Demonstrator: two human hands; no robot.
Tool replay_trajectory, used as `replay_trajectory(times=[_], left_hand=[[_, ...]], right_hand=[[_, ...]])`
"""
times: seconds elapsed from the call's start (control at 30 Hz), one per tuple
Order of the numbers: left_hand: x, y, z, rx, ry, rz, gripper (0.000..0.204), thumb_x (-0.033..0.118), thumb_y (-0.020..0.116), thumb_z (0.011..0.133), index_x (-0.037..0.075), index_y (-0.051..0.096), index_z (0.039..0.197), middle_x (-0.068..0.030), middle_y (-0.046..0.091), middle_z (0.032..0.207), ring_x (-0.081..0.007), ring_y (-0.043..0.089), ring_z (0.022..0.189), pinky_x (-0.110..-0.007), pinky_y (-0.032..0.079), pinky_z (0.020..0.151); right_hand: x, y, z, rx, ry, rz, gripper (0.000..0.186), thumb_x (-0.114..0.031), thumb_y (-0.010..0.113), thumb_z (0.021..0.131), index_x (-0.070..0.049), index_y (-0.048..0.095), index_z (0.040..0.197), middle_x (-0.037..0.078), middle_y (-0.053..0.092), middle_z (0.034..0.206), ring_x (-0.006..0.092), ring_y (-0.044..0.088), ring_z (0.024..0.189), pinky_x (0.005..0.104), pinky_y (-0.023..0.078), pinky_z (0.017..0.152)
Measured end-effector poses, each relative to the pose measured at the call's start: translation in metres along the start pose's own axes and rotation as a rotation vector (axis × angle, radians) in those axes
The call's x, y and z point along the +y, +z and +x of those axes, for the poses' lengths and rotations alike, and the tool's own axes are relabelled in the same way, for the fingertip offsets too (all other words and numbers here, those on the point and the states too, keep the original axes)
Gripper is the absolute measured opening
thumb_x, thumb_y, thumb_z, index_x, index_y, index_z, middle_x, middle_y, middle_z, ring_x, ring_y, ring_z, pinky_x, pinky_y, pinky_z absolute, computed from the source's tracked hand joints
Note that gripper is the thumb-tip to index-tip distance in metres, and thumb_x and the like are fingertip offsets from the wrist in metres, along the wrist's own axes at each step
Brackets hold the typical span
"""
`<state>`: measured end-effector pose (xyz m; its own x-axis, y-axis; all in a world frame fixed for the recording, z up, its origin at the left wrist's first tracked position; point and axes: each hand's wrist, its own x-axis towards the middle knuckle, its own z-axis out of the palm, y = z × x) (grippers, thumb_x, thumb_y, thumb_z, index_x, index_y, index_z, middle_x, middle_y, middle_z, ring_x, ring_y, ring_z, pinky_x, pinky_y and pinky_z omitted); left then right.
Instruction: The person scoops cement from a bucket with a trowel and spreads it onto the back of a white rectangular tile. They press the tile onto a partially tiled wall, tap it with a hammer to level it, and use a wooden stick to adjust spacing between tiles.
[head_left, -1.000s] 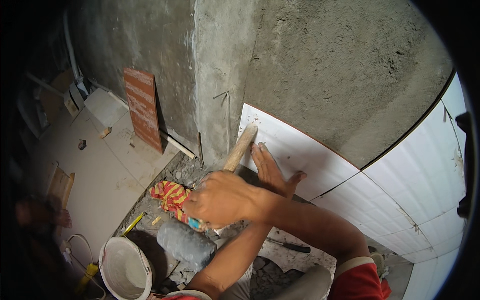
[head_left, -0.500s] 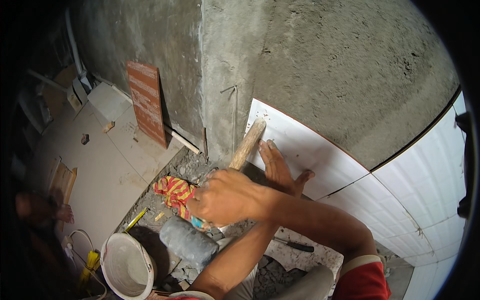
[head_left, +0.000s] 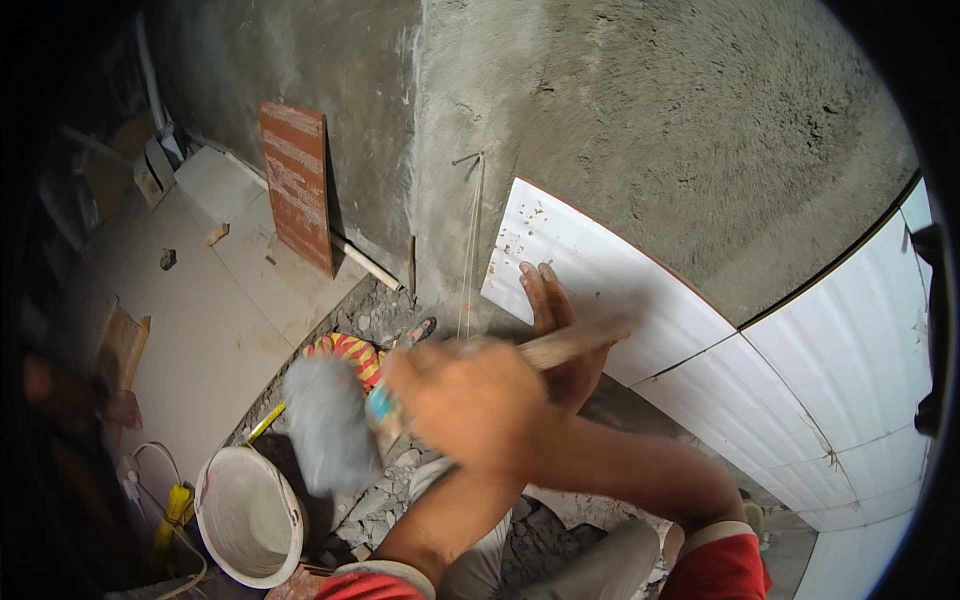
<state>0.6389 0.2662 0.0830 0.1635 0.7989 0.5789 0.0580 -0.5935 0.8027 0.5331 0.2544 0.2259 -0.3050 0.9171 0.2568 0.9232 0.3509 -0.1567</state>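
Observation:
My right hand (head_left: 470,400), blurred by motion, is wrapped round a mallet (head_left: 330,425) close to its thick grey head. The mallet's wooden handle (head_left: 575,345) points right and passes in front of my left hand. My right forearm crosses over my left one. My left hand (head_left: 545,295) lies with its fingers stretched flat against a white wall tile (head_left: 640,290). Small brown specks dot the tile's left end. Its upper edge stands against rough grey plaster, and its right end meets another white tile (head_left: 850,340).
A string (head_left: 472,240) hangs from a nail left of the tile. A brown tile (head_left: 297,185) leans on the far wall. Below left stand a bucket (head_left: 250,515) and a striped cloth (head_left: 345,352) on rubble (head_left: 385,310). A yellow-handled tool (head_left: 265,422) lies near the bucket.
The mallet's handle end has swung away from the tile's left end, to the right and down. Its grey head has moved left and up. My left hand stays on the tile.

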Motion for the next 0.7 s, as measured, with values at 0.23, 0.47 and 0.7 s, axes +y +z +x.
replay_trajectory(times=[0.23,0.47,0.7], left_hand=[[-0.013,0.025,-0.030,-0.344,-0.206,-0.132,0.111,0.038,0.084,0.081,-0.010,0.017,0.155,-0.0406,0.018,0.158,-0.0541,0.018,0.150,-0.054,0.024,0.122],[-0.015,0.034,-0.030,-0.391,-0.341,-0.243,0.098,0.035,0.080,0.085,-0.012,0.028,0.153,-0.0408,0.030,0.154,-0.0565,0.030,0.145,-0.055,0.027,0.121],[-0.002,0.030,-0.017,-0.035,-0.097,-0.070,0.114,0.019,0.090,0.071,-0.013,0.018,0.154,-0.0396,0.023,0.157,-0.0576,0.021,0.147,-0.058,0.020,0.123]], right_hand=[[0.066,-0.047,-0.043,0.180,-0.229,-0.524,0.031,-0.016,0.063,0.089,-0.004,0.058,0.116,0.013,0.064,0.090,0.0324,0.070,0.079,0.0446,0.057,0.063],[0.072,-0.094,-0.044,-0.150,0.067,-0.515,0.037,-0.022,0.063,0.092,-0.007,0.058,0.127,0.012,0.061,0.089,0.0299,0.070,0.075,0.0429,0.054,0.054],[0.073,-0.109,-0.039,-0.199,0.056,-0.651,0.029,-0.027,0.063,0.093,-0.010,0.060,0.116,0.010,0.057,0.082,0.0262,0.067,0.065,0.0387,0.052,0.046]])
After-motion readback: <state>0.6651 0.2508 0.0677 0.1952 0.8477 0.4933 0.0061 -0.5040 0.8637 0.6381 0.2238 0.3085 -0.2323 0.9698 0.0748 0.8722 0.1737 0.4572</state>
